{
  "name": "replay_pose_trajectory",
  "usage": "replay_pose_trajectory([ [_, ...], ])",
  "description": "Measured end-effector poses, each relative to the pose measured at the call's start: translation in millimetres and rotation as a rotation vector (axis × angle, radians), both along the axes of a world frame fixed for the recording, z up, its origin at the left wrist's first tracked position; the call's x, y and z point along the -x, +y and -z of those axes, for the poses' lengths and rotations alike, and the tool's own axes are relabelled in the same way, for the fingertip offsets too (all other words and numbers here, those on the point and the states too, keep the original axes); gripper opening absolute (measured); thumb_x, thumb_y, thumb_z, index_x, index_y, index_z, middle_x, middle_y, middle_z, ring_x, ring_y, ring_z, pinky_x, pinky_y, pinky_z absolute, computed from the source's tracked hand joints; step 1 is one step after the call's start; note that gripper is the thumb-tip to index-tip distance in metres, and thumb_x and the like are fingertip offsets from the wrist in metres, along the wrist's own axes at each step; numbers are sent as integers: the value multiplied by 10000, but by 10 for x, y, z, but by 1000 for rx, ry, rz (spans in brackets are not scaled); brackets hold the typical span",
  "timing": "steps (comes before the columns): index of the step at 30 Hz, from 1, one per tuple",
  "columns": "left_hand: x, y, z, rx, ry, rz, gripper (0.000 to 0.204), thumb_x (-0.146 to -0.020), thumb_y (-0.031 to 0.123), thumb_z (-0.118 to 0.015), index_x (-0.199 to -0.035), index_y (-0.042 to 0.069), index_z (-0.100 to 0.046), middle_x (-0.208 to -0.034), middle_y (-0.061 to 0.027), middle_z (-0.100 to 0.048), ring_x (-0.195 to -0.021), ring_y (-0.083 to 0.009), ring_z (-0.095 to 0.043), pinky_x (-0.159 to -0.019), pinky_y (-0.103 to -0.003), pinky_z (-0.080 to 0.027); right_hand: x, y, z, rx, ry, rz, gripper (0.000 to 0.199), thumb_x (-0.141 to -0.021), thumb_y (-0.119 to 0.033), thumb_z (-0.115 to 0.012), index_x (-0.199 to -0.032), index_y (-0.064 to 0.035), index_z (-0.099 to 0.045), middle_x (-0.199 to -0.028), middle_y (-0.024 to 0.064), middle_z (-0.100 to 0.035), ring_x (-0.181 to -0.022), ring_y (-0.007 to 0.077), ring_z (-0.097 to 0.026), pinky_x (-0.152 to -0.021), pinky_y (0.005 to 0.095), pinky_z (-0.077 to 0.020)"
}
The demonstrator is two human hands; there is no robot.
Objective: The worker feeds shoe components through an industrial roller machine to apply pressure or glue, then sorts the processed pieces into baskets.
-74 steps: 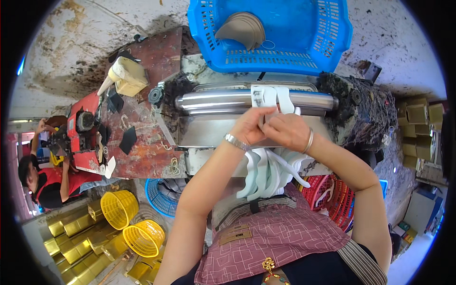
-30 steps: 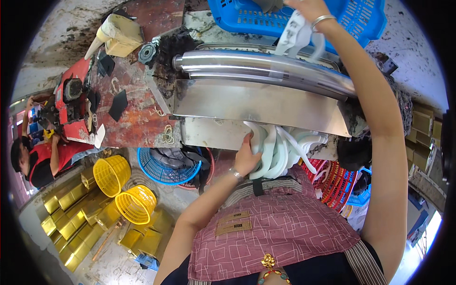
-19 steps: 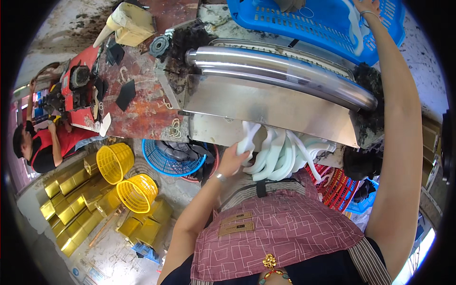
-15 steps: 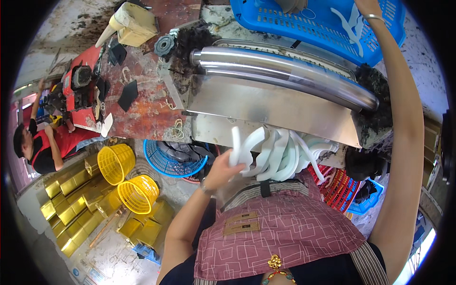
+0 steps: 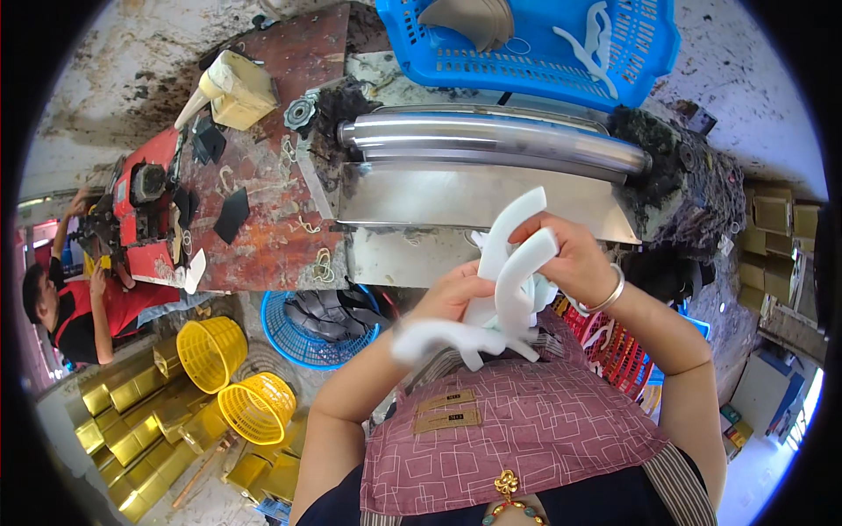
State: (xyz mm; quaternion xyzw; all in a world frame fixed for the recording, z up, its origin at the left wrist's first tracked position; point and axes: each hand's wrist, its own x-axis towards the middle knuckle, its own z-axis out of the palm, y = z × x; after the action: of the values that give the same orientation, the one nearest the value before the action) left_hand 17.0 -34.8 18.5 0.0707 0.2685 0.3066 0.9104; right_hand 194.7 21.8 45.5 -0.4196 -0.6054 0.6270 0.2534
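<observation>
Both hands [image 5: 579, 263] hold curved white strips [image 5: 500, 241] (smooth, blunt-ended).

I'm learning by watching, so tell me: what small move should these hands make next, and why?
Perhaps ease the white strips apart: they overlap, the left hand holds them lower down, and the right hand is at their upper ends.

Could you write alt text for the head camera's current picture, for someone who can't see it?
A person's left hand and right hand hold curved white strips in front of a maroon line-patterned apron. Beyond them are a shiny metal cylindrical roller and a blue perforated plastic basket holding white pieces and brown pieces; another person is at far left.
</observation>
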Motion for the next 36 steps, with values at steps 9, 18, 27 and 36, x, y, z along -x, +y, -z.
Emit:
replay_pose_trajectory([
  [9, -147, -448, -141, 53, 128, -122, 314, -896, 238, -399, -1088, -5, -446, -974, -196, -573, -936, -258, -565, -826, -328, -449, -205, -679, -60, -442, 53, 18, 506, -678, -257, -701, -1071, -33, -475, -892, 94, -525, -760, 195, -532, -601, 270, -432],
  [18, -272, -553, 114, 246, 101, -169, 320, -913, 330, -350, -1040, 69, -485, -948, -66, -558, -836, -166, -574, -716, -300, -482, -78, -653, 128, -850, -140, -419, 353, -598, -121, -684, -935, -115, -577, -898, 75, -514, -716, 219, -517, -539, 308, -387],
  [27, -294, -666, 254, 407, -35, -133, 368, -912, 353, -351, -1118, 56, -416, -1015, -106, -526, -890, -197, -549, -767, -317, -470, -168, -631, 234, -440, 71, -779, 303, -682, -131, -618, -979, -169, -574, -1002, 55, -512, -986, 237, -454, -850, 363, -321],
  [36, -345, -522, 46, 65, 290, -275, 282, -904, 213, -420, -1103, 15, -412, -969, -96, -532, -840, -156, -545, -746, -278, -467, -249, -597, 369, 564, 118, 172, 333, -750, -87, -611, -1057, 0, -513, -970, 77, -568, -836, 124, -557, -739, 254, -459],
])
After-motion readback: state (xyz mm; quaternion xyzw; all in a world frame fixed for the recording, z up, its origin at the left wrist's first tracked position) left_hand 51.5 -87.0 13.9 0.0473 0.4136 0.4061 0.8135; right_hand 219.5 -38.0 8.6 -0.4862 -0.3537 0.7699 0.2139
